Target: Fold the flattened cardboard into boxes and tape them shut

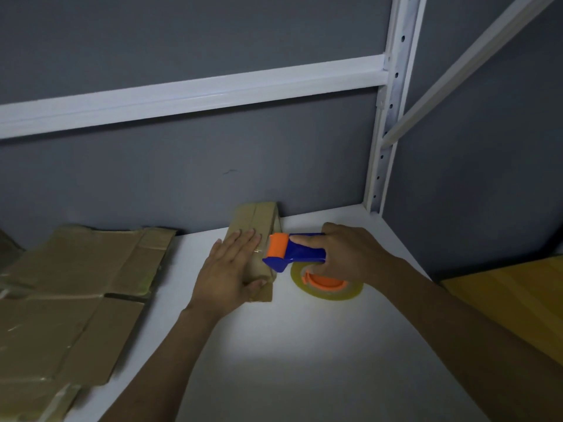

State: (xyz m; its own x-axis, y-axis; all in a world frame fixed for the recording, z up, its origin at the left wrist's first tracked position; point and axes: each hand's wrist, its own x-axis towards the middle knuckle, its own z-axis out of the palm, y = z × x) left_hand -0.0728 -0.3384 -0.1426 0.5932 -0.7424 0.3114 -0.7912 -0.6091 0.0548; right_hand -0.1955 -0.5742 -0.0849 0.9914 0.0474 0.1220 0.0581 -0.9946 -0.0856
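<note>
While the left hand (228, 269) lies flat, fingers straight, on the small brown folded cardboard box (259, 220) standing on the white shelf board (274, 345) against the grey wall (182, 178), the right hand (350, 254) grips the blue-and-orange plastic tape dispenser (304, 254), index finger laid along its handle. Its orange roller touches the box's right edge, with the roll of clear yellowish tape (329, 296) just beside the box. Flattened brown cardboard sheets (76, 284) lie to the left.

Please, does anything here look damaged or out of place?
Nothing is spilled. The flattened cardboard on the left looks worn, with creases, ragged edges and shiny tape strips. The small box under the left hand looks sound; the right hand grips the tape dispenser beside it.
</note>
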